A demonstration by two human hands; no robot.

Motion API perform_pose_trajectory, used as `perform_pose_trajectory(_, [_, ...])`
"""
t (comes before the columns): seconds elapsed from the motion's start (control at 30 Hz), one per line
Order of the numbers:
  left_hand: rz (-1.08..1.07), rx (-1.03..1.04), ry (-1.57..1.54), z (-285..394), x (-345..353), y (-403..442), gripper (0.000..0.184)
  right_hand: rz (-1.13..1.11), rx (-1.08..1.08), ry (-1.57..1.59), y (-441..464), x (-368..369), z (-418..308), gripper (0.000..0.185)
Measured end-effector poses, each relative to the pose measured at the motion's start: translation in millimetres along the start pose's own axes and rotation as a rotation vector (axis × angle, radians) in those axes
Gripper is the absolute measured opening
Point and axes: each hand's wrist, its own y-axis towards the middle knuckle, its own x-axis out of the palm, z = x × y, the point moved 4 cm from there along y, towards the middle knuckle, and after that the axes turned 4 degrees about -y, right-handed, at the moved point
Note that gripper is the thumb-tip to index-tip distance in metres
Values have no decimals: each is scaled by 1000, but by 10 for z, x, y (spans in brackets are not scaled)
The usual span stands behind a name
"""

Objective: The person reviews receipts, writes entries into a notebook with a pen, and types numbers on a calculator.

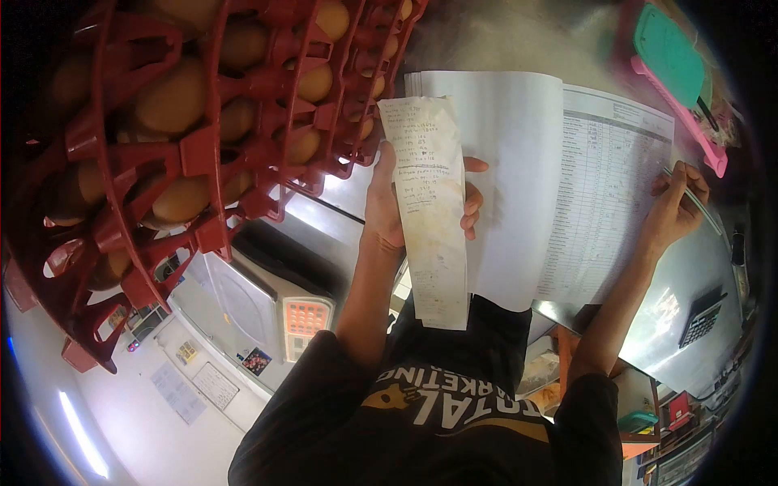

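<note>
My left hand [382,198] is closed around a long, narrow paper slip [429,219] covered with handwritten lines, its fingers showing past the right edge. The slip is held up in front of an open ledger [515,178], whose left page looks blank. On the right lies a printed table page [604,194] with rows and a few handwritten figures. My right hand [679,212] rests at that page's right edge, its fingers closed on a pen [698,204]. The pen's tip is hard to make out.
Red plastic egg trays [215,154] stacked with brown eggs [170,97] stand close on the left. Below them is a weighing scale with an orange keypad [308,318]. A calculator [703,317] lies on the right; a teal object [668,53] and a pink one [681,113] sit at the upper right.
</note>
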Motion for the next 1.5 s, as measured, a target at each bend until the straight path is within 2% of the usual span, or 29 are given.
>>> perform_pose_trajectory(0.27, [8, 30, -15, 0, 23, -6, 117, -9, -5, -4, -6, 4, -10, 16])
perform_pose_trajectory(0.8, [55, 1, -56, -5, 15, -6, 119, -18, -9, 27, -6, 15, -12, 15])
perform_pose_trajectory(1.1, [-15, 33, -27, -4, 14, 7, 119, -6, 2, 21, -12, 18, -12, 15])
perform_pose_trajectory(1.3, [52, 31, -13, -7, 27, -1, 118, -23, -31, -52, -11, 14, -27, 12])
perform_pose_trajectory(1.5, [56, 18, -29, -4, 40, -6, 117, -13, 0, 10, -8, 10, -20, 16])
